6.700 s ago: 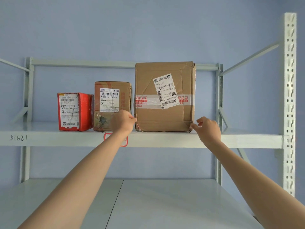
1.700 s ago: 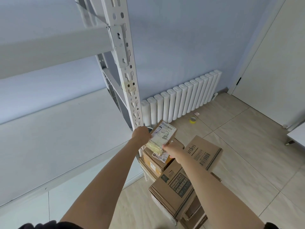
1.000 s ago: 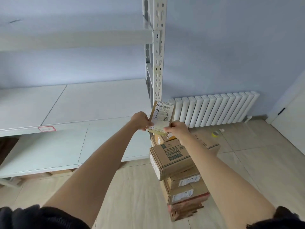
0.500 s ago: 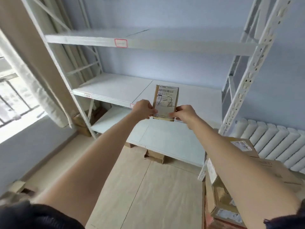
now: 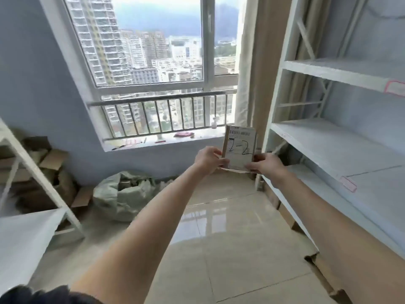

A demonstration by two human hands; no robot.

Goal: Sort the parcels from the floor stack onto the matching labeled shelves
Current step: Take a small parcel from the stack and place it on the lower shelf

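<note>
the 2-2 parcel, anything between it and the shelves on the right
Nothing visible does. The parcel is held upright in the air between the left hand and the right hand, and only open air separates it from the white shelves to its right. Their visible boards carry only pink label tags.

Bright daylight pours in through the window (image 5: 151, 47), the only light source visible. The glossy floor (image 5: 208, 216) mirrors it as a pale glare patch. The whole picture is slightly soft — motion blur. Wide-angle distortion bends the shelf (image 5: 341, 150) uprights and the wall edges outward.
</note>
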